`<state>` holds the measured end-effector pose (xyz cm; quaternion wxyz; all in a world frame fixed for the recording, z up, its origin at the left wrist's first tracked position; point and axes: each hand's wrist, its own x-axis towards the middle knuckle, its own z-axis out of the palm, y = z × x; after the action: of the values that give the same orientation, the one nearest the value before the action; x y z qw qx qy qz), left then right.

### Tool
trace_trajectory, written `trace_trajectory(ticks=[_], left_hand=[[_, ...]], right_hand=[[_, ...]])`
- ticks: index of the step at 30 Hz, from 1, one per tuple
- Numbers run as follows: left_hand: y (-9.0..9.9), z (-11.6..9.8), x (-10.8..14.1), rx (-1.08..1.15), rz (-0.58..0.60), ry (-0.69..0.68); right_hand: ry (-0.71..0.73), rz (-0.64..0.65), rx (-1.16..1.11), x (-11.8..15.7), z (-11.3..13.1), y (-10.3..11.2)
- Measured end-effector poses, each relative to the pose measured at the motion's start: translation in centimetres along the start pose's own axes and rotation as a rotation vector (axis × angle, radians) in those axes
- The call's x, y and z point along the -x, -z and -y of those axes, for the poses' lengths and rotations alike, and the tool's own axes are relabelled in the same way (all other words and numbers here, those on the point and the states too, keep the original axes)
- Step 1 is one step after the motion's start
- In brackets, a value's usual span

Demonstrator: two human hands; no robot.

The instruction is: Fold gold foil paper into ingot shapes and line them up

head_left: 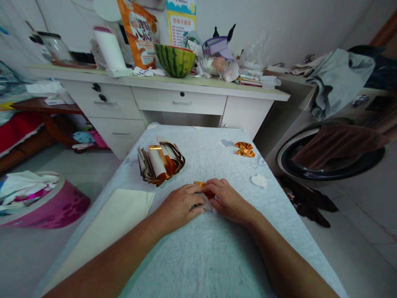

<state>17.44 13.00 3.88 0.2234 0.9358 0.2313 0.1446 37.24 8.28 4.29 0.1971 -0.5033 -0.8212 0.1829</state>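
Left hand (180, 207) and right hand (231, 203) partly hide their foil (200, 184); the poster (182, 30) is cut off above.

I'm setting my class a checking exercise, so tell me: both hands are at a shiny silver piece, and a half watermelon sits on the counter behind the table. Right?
Not quite: the head view shows that the shiny piece at the left hand and right hand is gold-orange, not silver. The rest is right.
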Motion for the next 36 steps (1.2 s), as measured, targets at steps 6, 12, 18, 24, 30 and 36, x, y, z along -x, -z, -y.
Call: trace_trajectory(ticks=[6, 12, 18, 24, 30, 36], left_hand=[[-0.1, -0.3, -0.3, 0.039, -0.046, 0.055], [-0.5, -0.5, -0.7, 0.056, -0.097, 0.122], [-0.8, -0.2, -0.7, 0.076, -0.102, 0.156], [-1.0, -0.2, -0.9, 0.107, -0.124, 0.182], [-1.0, -0.2, -1.0, 0.104, -0.13, 0.194], [-1.1, -0.1, -1.2, 0.081, -0.129, 0.202]], right_hand=[[-0.011, 0.004, -0.013, 0.0, 0.0, 0.0], [-0.014, 0.015, -0.03, 0.1, 0.0, 0.2], [-0.033, 0.032, -0.05, 0.1, -0.1, 0.3], [-0.027, 0.042, -0.077, 0.1, -0.1, 0.3], [-0.03, 0.047, -0.082, 0.2, -0.1, 0.4], [-0.054, 0.014, -0.049, -0.1, 0.1, 0.0]])
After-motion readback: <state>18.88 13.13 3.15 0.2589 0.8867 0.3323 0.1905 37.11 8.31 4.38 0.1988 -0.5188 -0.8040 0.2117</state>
